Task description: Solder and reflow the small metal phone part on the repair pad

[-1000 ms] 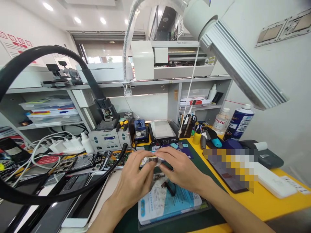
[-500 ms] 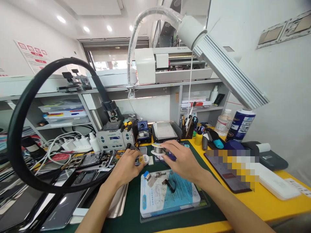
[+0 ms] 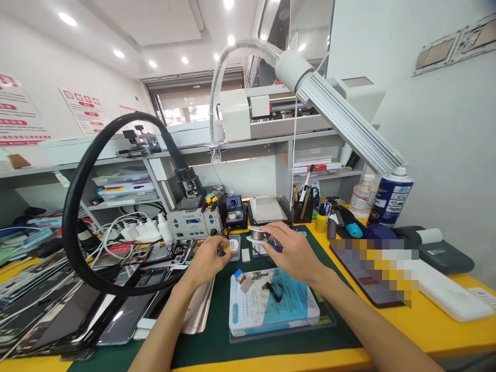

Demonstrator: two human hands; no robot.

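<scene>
Both hands work over the green mat (image 3: 217, 336) at the middle of the bench (image 3: 437, 330). The right hand (image 3: 289, 253) is closed in a pinch on a small spool of solder wire (image 3: 256, 235), fingers on its rim, holding it just above the mat in front of the blue soldering station (image 3: 234, 213). The left hand (image 3: 205, 258) is closed around a small round white-and-yellow container (image 3: 231, 246), held low at the mat's far edge, just left of the spool; the two items are near each other but apart. A small white block (image 3: 245, 254) lies on the mat between the hands.

Below the hands, a white-and-blue pad (image 3: 271, 310) lies flat on the mat, carrying a small metal part with a blue end (image 3: 239, 279) and a dark curved piece (image 3: 274, 292); neither hand touches them.

Left of the mat: a spread of phones and opened phone boards (image 3: 116, 289), with a thick black hose (image 3: 77, 206) looping over them from the grey hot-air station (image 3: 191, 225). Right of the mat: a dark tablet (image 3: 360, 281) and a white flat device (image 3: 449, 294) on the yellow surface, a blue-labelled spray can (image 3: 389, 199) and a clear bottle (image 3: 362, 194) behind. A ribbed lamp head (image 3: 349, 126) on a flexible arm hangs above.
</scene>
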